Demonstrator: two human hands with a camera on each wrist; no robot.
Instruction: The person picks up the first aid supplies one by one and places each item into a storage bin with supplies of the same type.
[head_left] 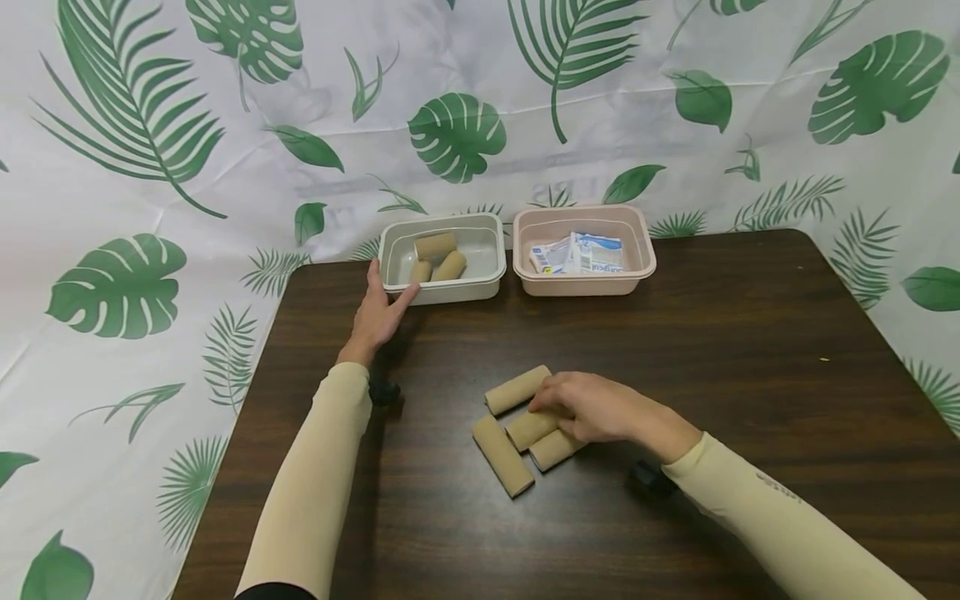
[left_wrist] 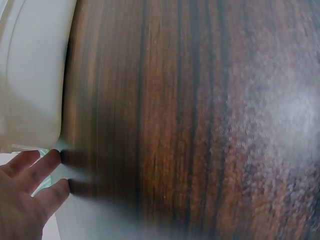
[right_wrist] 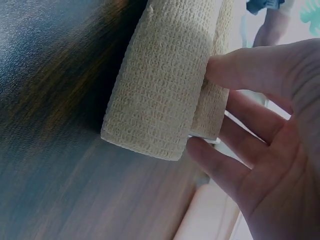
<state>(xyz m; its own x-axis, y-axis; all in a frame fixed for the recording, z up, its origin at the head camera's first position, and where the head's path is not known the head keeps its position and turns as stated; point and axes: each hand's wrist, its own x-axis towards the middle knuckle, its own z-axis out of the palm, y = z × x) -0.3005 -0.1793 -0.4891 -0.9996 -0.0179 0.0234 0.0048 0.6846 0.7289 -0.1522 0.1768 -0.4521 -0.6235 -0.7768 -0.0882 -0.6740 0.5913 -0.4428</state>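
Over the middle of the table, my right hand [head_left: 603, 407] pinches a tan woven bandage roll [head_left: 529, 430] between thumb and fingers. Another roll [head_left: 557, 450] lies right beside it on the near side, large in the right wrist view as a coarse-weave roll [right_wrist: 157, 80]. A third roll [head_left: 516, 390] lies just behind, and one more roll [head_left: 504, 458] lies slantwise at the left. My left hand [head_left: 375, 317] touches the front left corner of a grey bin [head_left: 465, 292], its thumb by the front rim. Its fingers [left_wrist: 50, 195] look straight and relaxed next to the bin wall.
Inside the grey bin are several rolls, one roll [head_left: 435, 245] lying behind the others. A pink bin [head_left: 581, 286] with printed paper packets [head_left: 592, 252] stands to its right. Behind the dark wood table [head_left: 750, 333] hangs a leaf-patterned sheet [head_left: 360, 183].
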